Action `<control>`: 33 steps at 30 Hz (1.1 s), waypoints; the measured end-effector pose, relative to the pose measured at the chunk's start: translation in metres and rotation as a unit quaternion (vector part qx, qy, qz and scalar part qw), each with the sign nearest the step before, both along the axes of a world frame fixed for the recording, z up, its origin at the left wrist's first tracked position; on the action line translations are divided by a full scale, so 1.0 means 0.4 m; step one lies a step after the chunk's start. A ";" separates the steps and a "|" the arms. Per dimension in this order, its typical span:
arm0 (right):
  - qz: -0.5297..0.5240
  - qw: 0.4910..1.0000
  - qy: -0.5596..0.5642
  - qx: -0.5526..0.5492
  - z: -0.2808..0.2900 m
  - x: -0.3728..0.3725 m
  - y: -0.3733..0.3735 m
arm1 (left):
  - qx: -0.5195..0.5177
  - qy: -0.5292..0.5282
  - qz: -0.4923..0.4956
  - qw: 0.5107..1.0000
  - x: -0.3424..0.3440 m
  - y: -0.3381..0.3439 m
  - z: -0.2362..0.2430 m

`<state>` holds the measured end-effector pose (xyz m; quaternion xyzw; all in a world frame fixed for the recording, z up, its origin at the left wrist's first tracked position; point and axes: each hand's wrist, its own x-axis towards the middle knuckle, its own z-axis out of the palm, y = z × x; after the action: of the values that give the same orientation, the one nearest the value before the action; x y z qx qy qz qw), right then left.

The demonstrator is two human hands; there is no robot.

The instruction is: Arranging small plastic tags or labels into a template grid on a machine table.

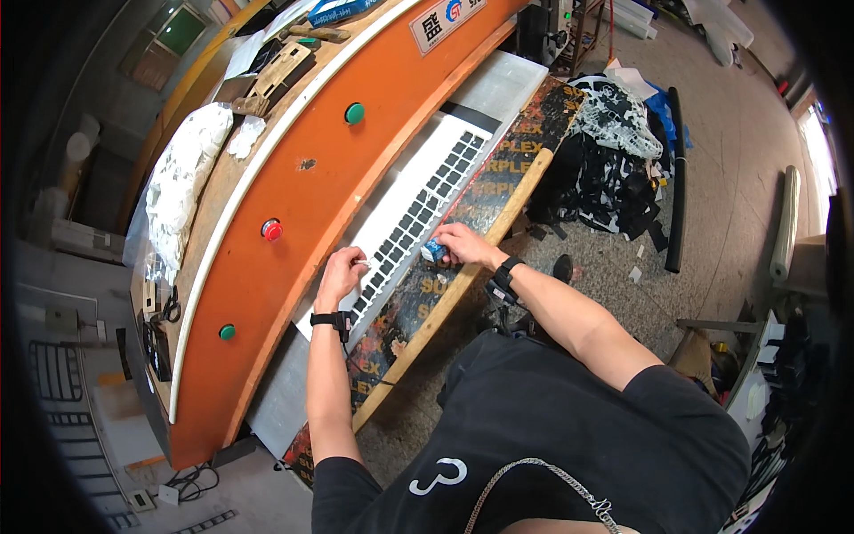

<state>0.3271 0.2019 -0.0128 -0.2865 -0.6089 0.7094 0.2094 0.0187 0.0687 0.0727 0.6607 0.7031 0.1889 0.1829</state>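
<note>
My right hand (461,243) is closed around a small blue-and-white pack (434,250), held over the near edge of the metal bed. My left hand (340,275) pinches a thin white stick (361,262), too small to make out exactly. Under and between the hands lies a long white strip (405,189) with rows of black rectangular pieces (412,216) along its near side. It rests on the grey metal bed (509,78) of an orange machine.
The orange front panel (307,198) carries green buttons (355,113) and a red button (271,230). A wooden rail (480,258) edges the printed board before me. Black and white scraps (614,169) heap on the floor at right, beside a black tube (676,187). White plastic (187,187) lies atop the machine.
</note>
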 end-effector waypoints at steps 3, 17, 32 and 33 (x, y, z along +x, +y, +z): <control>0.005 1.000 -0.006 0.001 0.000 -0.013 0.000 | -0.084 0.013 -0.024 0.996 -0.017 0.017 -0.005; 0.007 1.000 -0.008 0.010 0.002 -0.006 0.001 | -0.083 0.099 -0.103 0.986 0.008 0.057 -0.015; 0.007 1.000 -0.013 0.000 0.006 -0.005 -0.003 | 0.006 0.137 -0.088 0.987 0.026 0.024 -0.015; 0.012 1.000 -0.012 0.007 0.007 -0.006 -0.004 | -0.001 0.136 -0.097 0.986 0.030 0.021 -0.011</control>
<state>0.3246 0.2005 -0.0100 -0.2860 -0.6198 0.7041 0.1956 0.0308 0.0770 0.0685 0.7453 0.6540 0.0780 0.1032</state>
